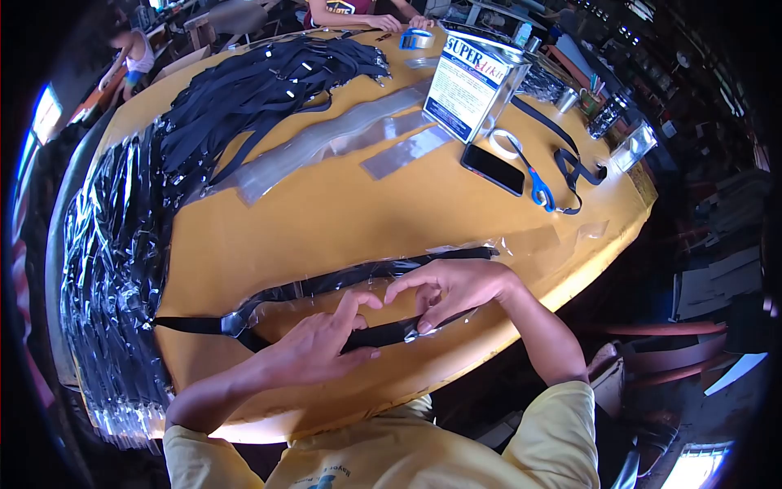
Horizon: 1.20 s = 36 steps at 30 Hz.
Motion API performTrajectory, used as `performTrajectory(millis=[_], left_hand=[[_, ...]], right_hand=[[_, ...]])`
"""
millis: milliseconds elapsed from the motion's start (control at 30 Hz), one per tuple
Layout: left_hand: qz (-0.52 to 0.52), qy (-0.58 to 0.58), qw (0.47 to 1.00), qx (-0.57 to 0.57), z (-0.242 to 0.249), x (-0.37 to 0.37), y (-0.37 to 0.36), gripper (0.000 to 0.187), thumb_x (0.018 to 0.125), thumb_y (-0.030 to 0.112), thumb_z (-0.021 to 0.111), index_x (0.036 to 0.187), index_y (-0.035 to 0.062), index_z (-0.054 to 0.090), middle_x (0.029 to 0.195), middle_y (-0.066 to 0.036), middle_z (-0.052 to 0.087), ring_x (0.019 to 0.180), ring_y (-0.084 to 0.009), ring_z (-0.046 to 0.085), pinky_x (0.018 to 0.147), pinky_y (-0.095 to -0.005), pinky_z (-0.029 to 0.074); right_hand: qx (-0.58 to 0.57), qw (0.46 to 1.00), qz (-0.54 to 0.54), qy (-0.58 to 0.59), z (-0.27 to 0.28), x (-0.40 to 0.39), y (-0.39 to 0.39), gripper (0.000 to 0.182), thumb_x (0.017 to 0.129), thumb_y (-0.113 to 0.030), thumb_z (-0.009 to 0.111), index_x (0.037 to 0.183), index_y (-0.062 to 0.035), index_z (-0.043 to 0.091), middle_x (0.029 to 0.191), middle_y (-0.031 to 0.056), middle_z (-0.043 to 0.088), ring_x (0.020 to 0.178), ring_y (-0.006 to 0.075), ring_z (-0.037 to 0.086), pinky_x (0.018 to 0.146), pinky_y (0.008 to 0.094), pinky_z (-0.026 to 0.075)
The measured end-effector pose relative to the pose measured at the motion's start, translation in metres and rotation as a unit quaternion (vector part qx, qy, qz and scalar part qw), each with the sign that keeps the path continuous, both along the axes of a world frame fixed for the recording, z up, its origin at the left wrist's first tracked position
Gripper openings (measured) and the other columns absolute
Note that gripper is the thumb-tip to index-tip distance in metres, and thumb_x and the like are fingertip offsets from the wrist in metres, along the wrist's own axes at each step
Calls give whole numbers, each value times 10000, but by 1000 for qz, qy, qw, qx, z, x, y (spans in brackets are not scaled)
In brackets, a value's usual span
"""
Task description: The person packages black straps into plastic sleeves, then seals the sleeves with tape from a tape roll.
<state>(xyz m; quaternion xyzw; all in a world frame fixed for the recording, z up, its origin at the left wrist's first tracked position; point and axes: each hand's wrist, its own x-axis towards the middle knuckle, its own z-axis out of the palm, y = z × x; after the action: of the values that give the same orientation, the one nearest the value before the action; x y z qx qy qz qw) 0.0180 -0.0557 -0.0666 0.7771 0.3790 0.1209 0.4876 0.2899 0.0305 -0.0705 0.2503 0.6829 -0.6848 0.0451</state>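
A black strap (377, 335) with a clear plastic covering lies near the table's front edge. My left hand (326, 338) is over its middle, with thumb and index finger spread apart. My right hand (456, 289) pinches the strap farther right, thumb against its shiny wrapping. Behind both hands runs another length of black strap (350, 275), edged with clear plastic. On the left the two lengths meet at a dark buckle-like piece (235, 325), from which a narrow black strap (187, 323) reaches the left pile.
Plastic-wrapped black straps (114, 285) cover the table's left end; loose black straps (252, 90) lie behind. Clear strips (326, 138), a tin can (471, 85), phone (492, 169), blue scissors (538, 189) and tape (417, 38) are farther back. A person (358, 12) stands across the table.
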Motion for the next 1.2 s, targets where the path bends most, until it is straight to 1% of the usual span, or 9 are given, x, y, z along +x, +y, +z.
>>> performTrajectory(millis=[167,267,467,600,800,867,1033,1133,1200], left_hand=[[18,33,999,19,4,-17,-4,581,965,214,676,1396,56,321,890,-184,702,857,-385,701,769,-448,514],[23,-9,1000,1,-8,-43,-6,595,973,93,665,1452,29,318,922,-118,689,832,-250,669,799,-378,514],[51,-56,997,2,-18,-39,-14,607,963,54,659,1464,44,315,924,-98,659,816,-213,630,796,-365,501],[66,-13,997,-26,-8,-39,-14,620,957,61,666,1465,35,312,928,-111,665,813,-224,642,785,-371,498],[20,19,995,99,-14,-63,-15,677,940,51,662,1503,53,285,941,-137,674,798,-259,652,721,-350,503],[39,-6,999,27,-12,-58,-16,657,923,41,626,1484,25,283,937,-169,670,816,-335,670,737,-414,515],[86,-14,996,-6,-13,-43,-19,699,932,21,607,1525,49,239,916,-152,620,747,-288,609,725,-386,506],[99,-15,995,2,-15,-44,-20,689,935,36,623,1526,55,270,996,-158,653,808,-297,647,770,-410,517],[85,-24,987,136,-17,-51,-22,605,917,107,698,1455,58,426,1093,-142,681,924,-307,671,859,-438,513]], right_hand=[[-2,999,-43,4,-7,-11,-5,611,859,-163,830,1381,-40,537,906,97,740,804,98,697,719,241,531],[16,998,-61,-11,-3,-8,-8,613,853,-166,835,1373,-36,538,897,98,737,800,104,696,716,239,530],[31,998,-45,-8,-14,-32,-16,586,887,-110,796,1401,-49,521,894,72,721,760,82,678,702,235,533],[55,996,-73,-13,-17,-46,-18,626,835,-204,836,1370,-49,550,888,58,731,765,92,664,731,284,525],[25,997,-78,-4,-20,-45,-14,597,852,-190,812,1368,-39,551,888,64,732,798,101,672,745,286,519],[15,997,-69,38,-26,-51,-15,611,837,-183,818,1365,-34,548,889,71,730,802,106,674,744,290,515],[105,993,-52,28,-21,-69,-25,591,860,-114,790,1383,-63,520,915,72,729,811,124,676,735,310,521],[131,989,-64,18,-22,-70,-30,589,860,-131,789,1383,-77,525,898,69,729,798,128,675,719,310,512],[125,990,-62,29,-21,-70,-29,589,856,-138,791,1381,-84,529,886,66,728,790,129,674,714,308,509]])
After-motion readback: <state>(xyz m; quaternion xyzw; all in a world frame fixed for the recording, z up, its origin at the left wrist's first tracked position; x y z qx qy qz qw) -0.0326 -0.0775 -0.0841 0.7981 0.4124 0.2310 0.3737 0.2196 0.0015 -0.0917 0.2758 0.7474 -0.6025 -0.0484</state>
